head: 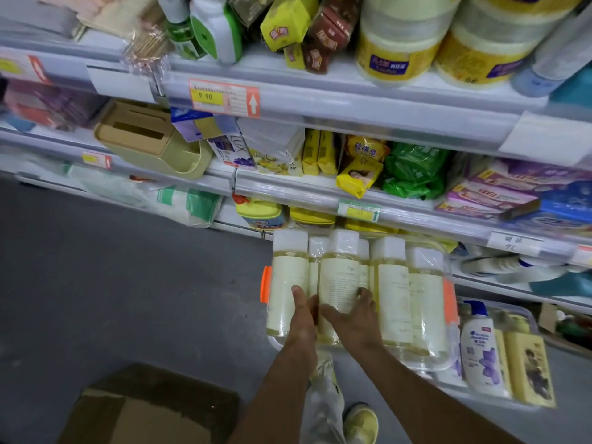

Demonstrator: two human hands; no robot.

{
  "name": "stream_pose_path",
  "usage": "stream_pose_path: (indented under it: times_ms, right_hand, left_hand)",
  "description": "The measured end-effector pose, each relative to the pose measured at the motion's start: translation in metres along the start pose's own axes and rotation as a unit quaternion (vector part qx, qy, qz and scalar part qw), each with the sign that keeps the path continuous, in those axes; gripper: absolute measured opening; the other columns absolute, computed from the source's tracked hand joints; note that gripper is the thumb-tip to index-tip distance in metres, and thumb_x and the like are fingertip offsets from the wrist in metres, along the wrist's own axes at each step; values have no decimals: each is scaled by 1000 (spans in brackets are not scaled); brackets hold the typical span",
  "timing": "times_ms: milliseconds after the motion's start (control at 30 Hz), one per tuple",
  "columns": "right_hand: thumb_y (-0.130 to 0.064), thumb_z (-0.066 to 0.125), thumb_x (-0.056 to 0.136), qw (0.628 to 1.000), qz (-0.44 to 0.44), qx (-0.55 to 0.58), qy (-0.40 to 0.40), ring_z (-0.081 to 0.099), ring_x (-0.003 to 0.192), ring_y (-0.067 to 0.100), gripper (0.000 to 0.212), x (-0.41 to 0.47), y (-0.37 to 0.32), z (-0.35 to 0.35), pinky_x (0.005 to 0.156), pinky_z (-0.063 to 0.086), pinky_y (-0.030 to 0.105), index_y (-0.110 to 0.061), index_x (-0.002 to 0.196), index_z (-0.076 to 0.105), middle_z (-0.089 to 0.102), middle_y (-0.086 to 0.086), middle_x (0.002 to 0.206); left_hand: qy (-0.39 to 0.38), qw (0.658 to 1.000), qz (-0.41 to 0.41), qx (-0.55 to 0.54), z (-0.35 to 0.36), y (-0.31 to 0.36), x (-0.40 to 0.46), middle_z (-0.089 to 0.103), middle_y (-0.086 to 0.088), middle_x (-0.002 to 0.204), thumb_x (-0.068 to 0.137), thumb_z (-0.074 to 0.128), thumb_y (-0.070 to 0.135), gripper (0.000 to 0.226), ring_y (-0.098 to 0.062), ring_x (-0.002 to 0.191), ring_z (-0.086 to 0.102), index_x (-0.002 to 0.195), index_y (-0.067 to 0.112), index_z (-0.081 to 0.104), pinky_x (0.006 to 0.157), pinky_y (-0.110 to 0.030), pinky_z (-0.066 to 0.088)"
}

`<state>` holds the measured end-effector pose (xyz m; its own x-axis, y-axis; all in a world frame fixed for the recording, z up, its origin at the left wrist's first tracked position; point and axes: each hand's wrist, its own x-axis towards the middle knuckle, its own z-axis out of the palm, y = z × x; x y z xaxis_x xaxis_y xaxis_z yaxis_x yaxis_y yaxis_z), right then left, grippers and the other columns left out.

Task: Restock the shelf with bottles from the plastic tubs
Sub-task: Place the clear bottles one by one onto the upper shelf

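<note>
A clear plastic tub with orange latches holds several pale yellow bottles with white caps, standing upright in front of the lowest shelf. My right hand grips the middle bottle, thumb across its front and fingers on its right side. My left hand is beside it, with the thumb on the front of the leftmost bottle and the fingers tucked into the gap between the two bottles. The bottoms of the bottles are hidden behind my hands.
A second clear tub at the right holds a white shampoo bottle and yellow boxes. Packed shelves rise above. A cardboard box lies on the grey floor at lower left. My legs and yellow shoes are below the tub.
</note>
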<state>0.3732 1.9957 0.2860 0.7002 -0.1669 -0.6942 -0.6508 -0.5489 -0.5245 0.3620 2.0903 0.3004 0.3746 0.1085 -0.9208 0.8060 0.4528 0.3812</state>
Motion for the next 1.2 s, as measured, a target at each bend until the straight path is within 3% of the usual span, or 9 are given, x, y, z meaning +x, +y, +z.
stream_pose_path:
  times_ms: [133,333,400,500,633,700,833,1000,1200]
  right_hand:
    - [-48,79,69,999,5,-42,22,35,129,32,99,6,-4,8,110,32,42,-3,139,26,38,13,136]
    - [-37,83,59,992,58,89,-62,62,103,26,75,10,1,-18,86,55,41,-9,120,49,61,10,117]
    - [-27,81,68,963,80,208,-152,70,91,28,56,-1,2,-37,78,59,41,-6,114,59,71,12,105]
    - [-23,71,78,889,108,341,-285,67,102,39,50,-35,-1,-64,92,52,50,0,122,61,69,25,111]
    - [-26,79,60,814,108,449,-352,57,117,41,76,-76,-12,-92,109,36,57,-1,128,57,60,28,126]
    - [-24,89,45,790,98,480,-369,63,106,40,92,-92,-21,-102,100,46,56,0,127,56,63,28,120]
    - [-13,91,36,758,85,513,-394,70,81,39,97,-133,-48,-130,71,58,52,3,125,55,66,29,103]
    - [-37,67,81,794,32,473,-381,66,86,35,65,-176,-79,-158,74,55,47,-2,134,52,65,24,103]
    - [-55,51,91,851,-100,389,-339,68,98,27,52,-223,-111,-186,93,50,47,-18,127,61,70,14,113]
  left_hand:
    - [-14,1000,-5,4,-6,-3,6,63,-3,129,96,17,69,76,-18,125,54,130,17,60,112,-36,37]
    - [-32,999,-11,1,-13,-5,1,71,-1,119,95,37,66,63,-18,114,63,126,19,65,93,-34,50]
    - [-54,999,-5,-6,-8,-1,-8,72,1,115,97,42,60,50,-18,109,65,119,23,66,85,-34,54]
    - [-69,996,-13,-48,1,12,-33,70,-2,110,98,44,58,39,-20,103,65,107,26,66,82,-39,56]
    - [-103,990,5,-95,10,34,-70,71,-14,117,93,47,63,54,-33,108,66,118,20,67,87,-47,56]
    - [-114,989,18,-97,13,46,-86,74,-16,105,93,47,63,57,-32,99,68,112,14,68,82,-43,55]
    - [-163,981,41,-99,19,68,-129,72,-18,111,79,52,78,81,-32,103,67,120,10,69,101,-52,49]
    - [-167,974,120,-99,21,89,-188,71,-20,113,81,49,76,80,-34,107,67,124,10,64,96,-52,51]
    - [-165,955,233,-84,23,120,-256,72,-20,110,85,53,69,72,-33,98,71,124,10,65,83,-45,57]
